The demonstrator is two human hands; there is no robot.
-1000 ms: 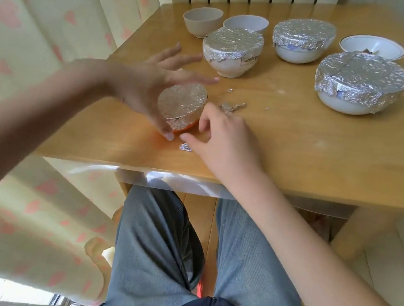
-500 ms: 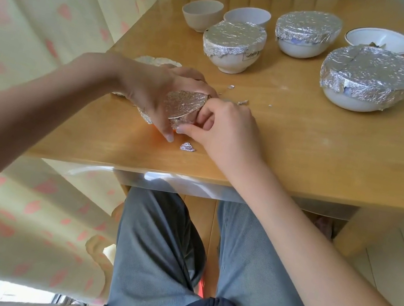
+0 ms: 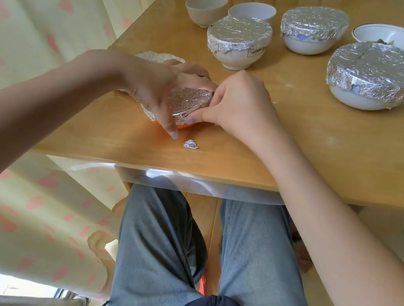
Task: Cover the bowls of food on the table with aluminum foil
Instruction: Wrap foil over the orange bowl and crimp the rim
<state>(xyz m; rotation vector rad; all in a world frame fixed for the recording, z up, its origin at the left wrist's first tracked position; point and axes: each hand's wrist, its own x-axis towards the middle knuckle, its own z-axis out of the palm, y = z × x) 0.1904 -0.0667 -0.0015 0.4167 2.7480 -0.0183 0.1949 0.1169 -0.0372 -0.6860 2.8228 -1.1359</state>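
Note:
A small orange bowl [image 3: 186,126] topped with foil [image 3: 187,101] stands near the table's left front. My left hand [image 3: 158,88] curls round its left side and holds it. From the right, my right hand [image 3: 241,106] pinches the foil's edge against the bowl's rim. Three white bowls stand farther back under foil: a middle one [image 3: 237,43], a back one [image 3: 311,32] and a large right one [image 3: 376,75]. An uncovered white bowl [image 3: 388,37] with some food in it stands at the back right.
Two uncovered bowls [image 3: 206,9] [image 3: 251,10] stand at the back left. A loose foil sheet [image 3: 158,57] lies behind my left hand, and a foil scrap [image 3: 191,144] lies near the wooden table's front edge [image 3: 218,174]. A curtain hangs at the left.
My left hand went from open fingers above the small bowl to a grip round it. My right hand closed in on the foil's right edge and pinches it.

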